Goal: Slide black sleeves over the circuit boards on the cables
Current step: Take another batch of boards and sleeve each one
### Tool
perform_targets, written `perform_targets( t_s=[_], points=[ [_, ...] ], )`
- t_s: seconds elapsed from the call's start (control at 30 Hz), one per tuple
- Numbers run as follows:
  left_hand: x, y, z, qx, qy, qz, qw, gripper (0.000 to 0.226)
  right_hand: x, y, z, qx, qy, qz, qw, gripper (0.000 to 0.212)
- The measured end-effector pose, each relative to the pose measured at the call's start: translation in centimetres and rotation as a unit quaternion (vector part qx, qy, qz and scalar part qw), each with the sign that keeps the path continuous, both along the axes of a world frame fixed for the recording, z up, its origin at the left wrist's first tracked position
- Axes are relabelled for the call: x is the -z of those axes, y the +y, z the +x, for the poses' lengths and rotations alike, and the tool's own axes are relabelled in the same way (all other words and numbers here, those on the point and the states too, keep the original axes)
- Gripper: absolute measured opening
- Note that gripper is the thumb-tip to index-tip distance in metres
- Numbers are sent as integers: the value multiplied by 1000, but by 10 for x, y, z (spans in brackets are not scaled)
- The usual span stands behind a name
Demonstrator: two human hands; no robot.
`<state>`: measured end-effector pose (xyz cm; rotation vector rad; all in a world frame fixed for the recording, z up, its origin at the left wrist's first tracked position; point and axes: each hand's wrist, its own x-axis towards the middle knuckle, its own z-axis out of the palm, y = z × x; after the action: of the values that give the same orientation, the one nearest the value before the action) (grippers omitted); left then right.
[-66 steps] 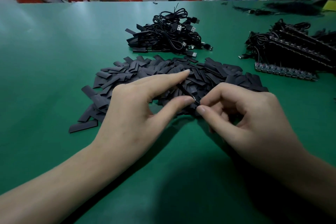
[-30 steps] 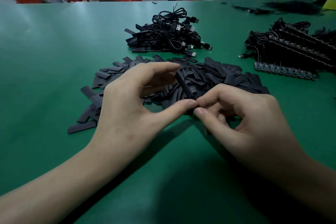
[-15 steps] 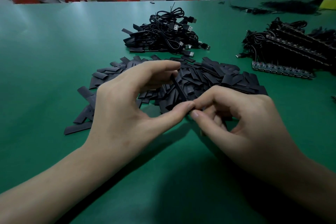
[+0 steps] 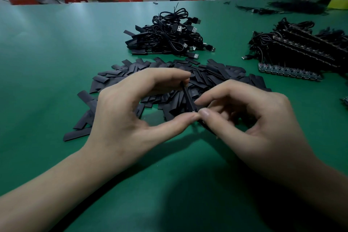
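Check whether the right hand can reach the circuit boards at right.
Probably yes: only bare mat and loose sleeves lie between the right hand and the circuit boards. But its fingers are busy at the sleeve the left hand holds.

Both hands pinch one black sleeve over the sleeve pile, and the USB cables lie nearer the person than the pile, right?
No: the head view shows the USB cables beyond the sleeve pile, farther away. The left hand and right hand do pinch one black sleeve.

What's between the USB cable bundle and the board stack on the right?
Head view: only bare green table between the USB cable bundle and the board stack.
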<state>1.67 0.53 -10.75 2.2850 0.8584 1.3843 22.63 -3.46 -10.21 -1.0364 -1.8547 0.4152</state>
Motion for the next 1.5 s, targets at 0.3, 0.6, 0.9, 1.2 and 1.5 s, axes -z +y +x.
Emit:
perform_targets(
  t_s=[0.3, 0.6, 0.9, 1.2, 1.5],
  points=[
    [-6, -6, 7, 23, -16, -27, 999, 47, -3, -2, 1, 35, -67, 99, 992, 4],
    [-2, -4, 2, -22, 17, 24, 999, 48, 0, -1, 1, 54, -35, 54, 996, 12],
    [-2, 1, 3, -85, 40, -1, 996, 25, 3, 2, -1, -13, 3, -113, 993, 8],
    [5, 4, 3, -107, 14, -23, 994, 21, 10, 7, 3, -11, 46, -172, 984, 14],
    [8, 9, 1, -66, -53, -124, 989, 16, 10, 7, 2, 3, 2, -194, 981, 14]
  ],
)
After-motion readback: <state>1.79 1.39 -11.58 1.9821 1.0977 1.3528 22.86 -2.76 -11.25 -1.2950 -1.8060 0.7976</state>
